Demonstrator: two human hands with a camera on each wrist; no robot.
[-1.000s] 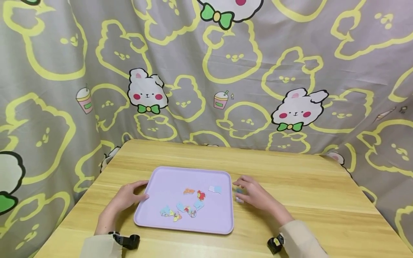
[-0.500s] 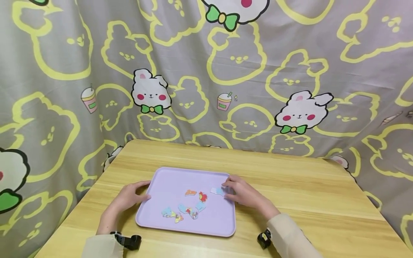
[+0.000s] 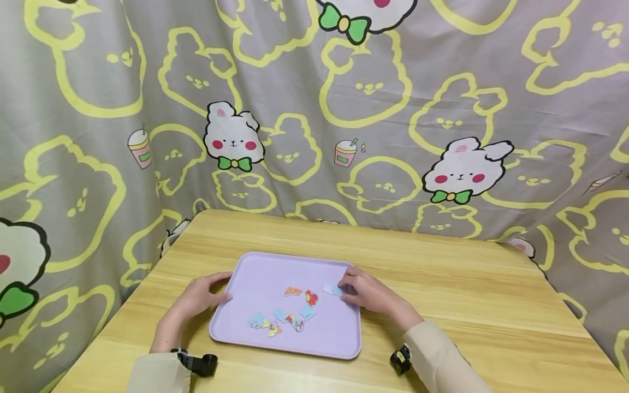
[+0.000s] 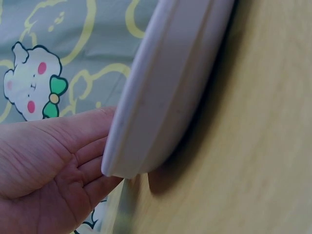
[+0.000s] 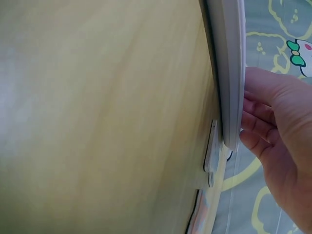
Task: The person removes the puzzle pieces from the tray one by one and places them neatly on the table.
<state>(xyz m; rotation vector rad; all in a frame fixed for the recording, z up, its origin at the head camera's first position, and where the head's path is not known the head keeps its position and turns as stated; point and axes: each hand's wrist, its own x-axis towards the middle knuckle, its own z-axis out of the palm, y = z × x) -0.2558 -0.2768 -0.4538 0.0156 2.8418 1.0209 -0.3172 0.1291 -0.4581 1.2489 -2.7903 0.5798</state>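
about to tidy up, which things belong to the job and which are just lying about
Likely the job:
left hand
right hand
lavender tray, held
picture pieces on it

Likely just around:
patterned curtain
black wrist devices
flat pieces near tray, role unclear

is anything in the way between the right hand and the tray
Nothing visible. In the head view the right hand is at the right rim of the tray. The right wrist view shows flat pieces on the table near that rim, but lower than the hand, not between the two.
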